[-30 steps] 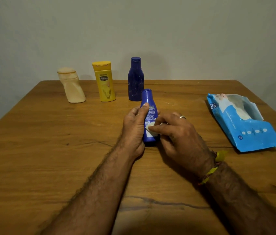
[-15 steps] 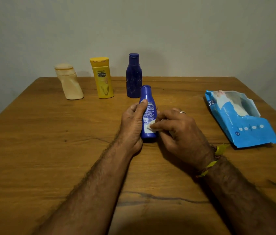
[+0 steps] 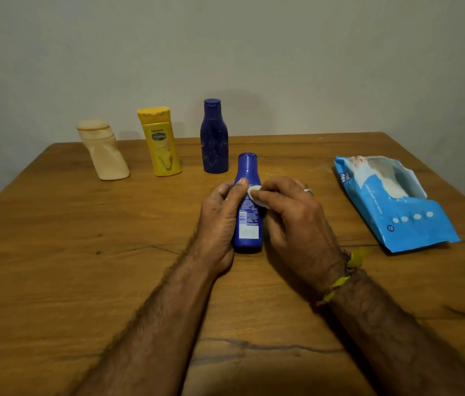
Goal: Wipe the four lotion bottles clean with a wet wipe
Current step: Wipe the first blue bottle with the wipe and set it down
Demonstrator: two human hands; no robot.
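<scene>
Setting: a brown wooden table (image 3: 54, 252) seen from above, against a plain grey wall
Bottle in hand: a bright blue plastic lotion bottle (image 3: 248, 221) with a printed back label stands upright at the centre of the frame
Left hand (image 3: 220, 221): fingers curled round the bottle's left side, steadying it
Right hand (image 3: 297, 221): fingertips pinched together on a small folded white wet wipe (image 3: 255, 194), pressed against the bottle's upper body just below the neck
Other bottles: a row in the upper left of the frame, well apart from the hands; a cream slanted bottle (image 3: 105, 151), a yellow flat-capped bottle (image 3: 160, 142), a dark navy bottle (image 3: 214, 138)
Wipe pack: an open light blue plastic packet (image 3: 397, 207) lying flat at the right of the frame
Progress: one bottle is being wiped now; whether the three standing bottles are already clean cannot be told, so up to three may remain
</scene>
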